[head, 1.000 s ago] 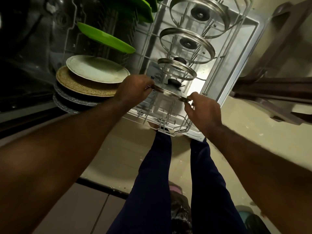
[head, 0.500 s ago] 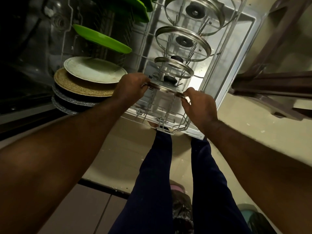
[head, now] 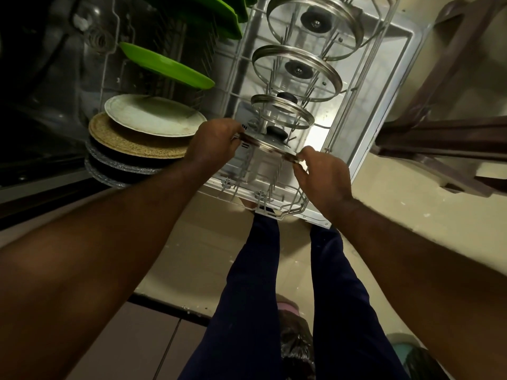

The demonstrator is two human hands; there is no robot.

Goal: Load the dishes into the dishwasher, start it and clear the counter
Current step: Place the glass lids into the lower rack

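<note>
Fingers (head: 236, 132) of the left hand (head: 215, 141) and right hand (head: 325, 175) are pinching opposite rim edges of a glass lid (head: 267, 145), holding it tilted over the near end of the dishwasher rack (head: 295, 207), just in front of three lids (head: 297, 69) standing in a row.

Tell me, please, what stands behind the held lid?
Three more glass lids stand in the wire rack. The left hand and right hand cover edges of the held lid.

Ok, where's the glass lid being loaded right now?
Head view, centre: the steel-rimmed glass lid is gripped at its rim by the left hand and right hand, over the near end of the wire rack, just before the nearest racked glass lid.
</note>
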